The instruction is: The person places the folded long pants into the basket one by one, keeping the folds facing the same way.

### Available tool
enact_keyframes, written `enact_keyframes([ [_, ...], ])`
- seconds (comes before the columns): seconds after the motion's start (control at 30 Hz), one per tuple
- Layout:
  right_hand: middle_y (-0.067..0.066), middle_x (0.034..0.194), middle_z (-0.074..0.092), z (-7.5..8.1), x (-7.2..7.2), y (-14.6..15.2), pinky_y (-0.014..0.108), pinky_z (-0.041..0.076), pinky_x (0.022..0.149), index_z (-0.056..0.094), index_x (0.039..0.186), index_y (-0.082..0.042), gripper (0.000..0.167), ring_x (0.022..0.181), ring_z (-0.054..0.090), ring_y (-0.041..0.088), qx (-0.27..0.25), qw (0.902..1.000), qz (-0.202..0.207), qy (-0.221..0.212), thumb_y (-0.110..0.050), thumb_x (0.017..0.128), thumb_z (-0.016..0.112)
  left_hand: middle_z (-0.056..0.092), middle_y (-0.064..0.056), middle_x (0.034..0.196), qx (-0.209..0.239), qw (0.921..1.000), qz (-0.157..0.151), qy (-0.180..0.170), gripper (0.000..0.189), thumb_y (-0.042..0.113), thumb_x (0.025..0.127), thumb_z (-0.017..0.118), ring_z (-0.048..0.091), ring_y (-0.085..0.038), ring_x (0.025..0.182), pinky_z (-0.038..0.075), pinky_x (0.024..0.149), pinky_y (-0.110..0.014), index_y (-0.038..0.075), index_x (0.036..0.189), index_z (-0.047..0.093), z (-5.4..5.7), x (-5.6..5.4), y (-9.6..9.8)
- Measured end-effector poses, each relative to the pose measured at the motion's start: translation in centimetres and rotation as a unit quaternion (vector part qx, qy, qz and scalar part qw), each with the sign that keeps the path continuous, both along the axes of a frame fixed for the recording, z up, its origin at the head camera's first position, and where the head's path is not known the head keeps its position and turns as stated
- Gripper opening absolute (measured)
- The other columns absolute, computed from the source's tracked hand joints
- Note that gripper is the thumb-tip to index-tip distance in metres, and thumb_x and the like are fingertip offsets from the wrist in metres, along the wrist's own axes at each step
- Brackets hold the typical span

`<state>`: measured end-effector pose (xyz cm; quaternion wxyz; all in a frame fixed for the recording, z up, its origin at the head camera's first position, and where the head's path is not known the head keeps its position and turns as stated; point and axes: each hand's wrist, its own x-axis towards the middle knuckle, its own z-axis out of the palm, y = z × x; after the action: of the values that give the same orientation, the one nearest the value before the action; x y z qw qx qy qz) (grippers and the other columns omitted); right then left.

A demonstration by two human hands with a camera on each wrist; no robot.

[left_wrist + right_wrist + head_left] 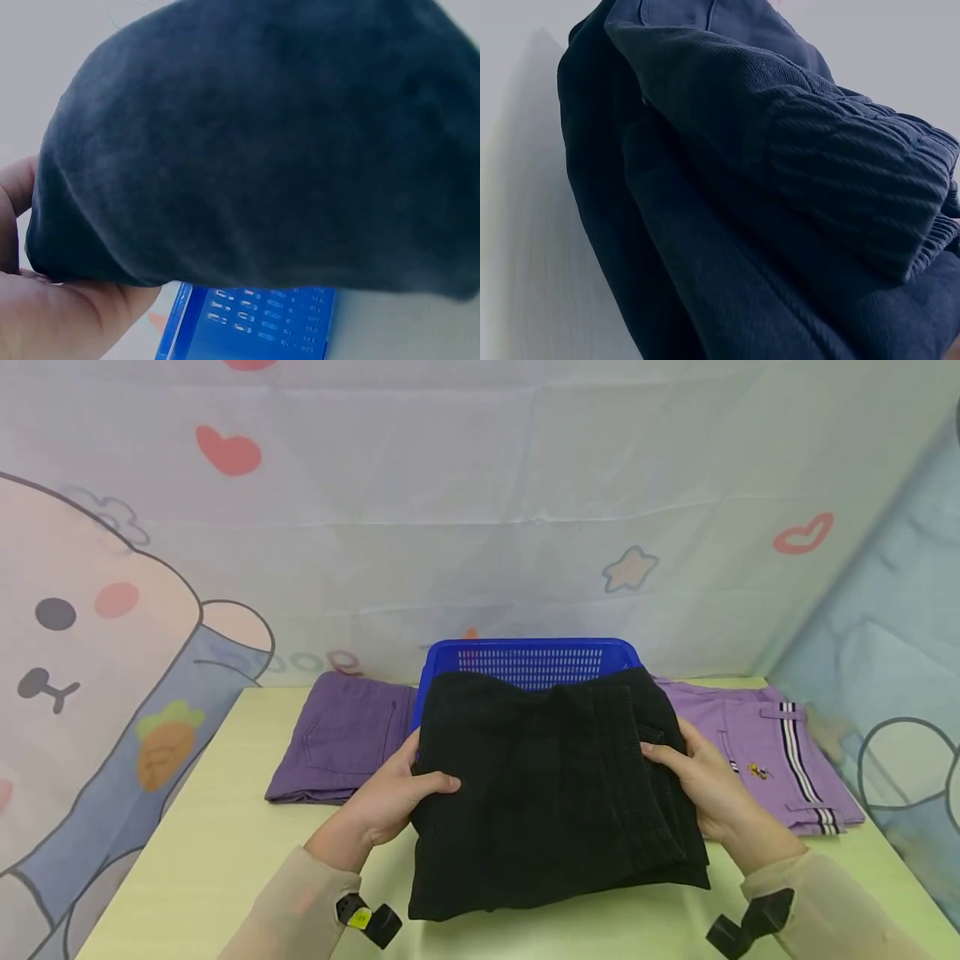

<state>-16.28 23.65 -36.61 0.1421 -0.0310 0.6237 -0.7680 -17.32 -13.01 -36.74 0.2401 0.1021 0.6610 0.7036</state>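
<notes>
Both hands hold a folded pair of black trousers (pixel 525 793) by its sides, in front of a blue basket (pixel 532 644). The left hand (pixel 390 797) grips the left edge, thumb on the near face and fingers behind the cloth. On the opposite edge, the right hand (pixel 708 789) has its thumb over the fabric, its other fingers mostly hidden. Dark cloth fills much of the left wrist view, with part of the left hand (pixel 67 315) at its lower corner. A gathered, ribbed waistband (pixel 855 172) shows in the right wrist view.
Folded purple trousers (pixel 348 735) lie left of the basket on the pale yellow table (pixel 217 860). To its right is a folded lilac garment (pixel 757 752) with striped trim. A printed cloth backdrop (pixel 450 485) hangs behind the table.
</notes>
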Motion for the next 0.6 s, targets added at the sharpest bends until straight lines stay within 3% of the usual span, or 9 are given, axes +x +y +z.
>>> enact_keyframes([
  [0.3, -0.004, 0.105, 0.065, 0.44, -0.16, 0.35, 0.039, 0.058, 0.070, 0.024, 0.145, -0.023, 0.057, 0.083, 0.069, 0.017, 0.057, 0.9982, 0.012, 0.008, -0.021, 0.097, 0.053, 0.046, -0.018, 0.136, 0.007, 0.9989, 0.043, -0.020, 0.087, 0.004, 0.081, 0.063, 0.063, -0.022, 0.101, 0.053, 0.084, -0.039, 0.033, 0.149, 0.016, 0.26, 0.03, 0.24],
  [0.6, -0.004, 0.109, 0.062, 0.67, -0.30, 0.32, 0.038, 0.057, 0.072, 0.019, 0.148, -0.017, 0.062, 0.086, 0.068, 0.017, 0.117, 0.9916, 0.026, 0.047, -0.023, 0.097, 0.053, 0.050, -0.018, 0.131, -0.003, 0.9970, 0.071, -0.032, 0.086, 0.007, 0.082, 0.065, 0.065, -0.022, 0.098, 0.054, 0.082, -0.039, 0.034, 0.149, 0.018, 0.39, -0.04, 0.29],
])
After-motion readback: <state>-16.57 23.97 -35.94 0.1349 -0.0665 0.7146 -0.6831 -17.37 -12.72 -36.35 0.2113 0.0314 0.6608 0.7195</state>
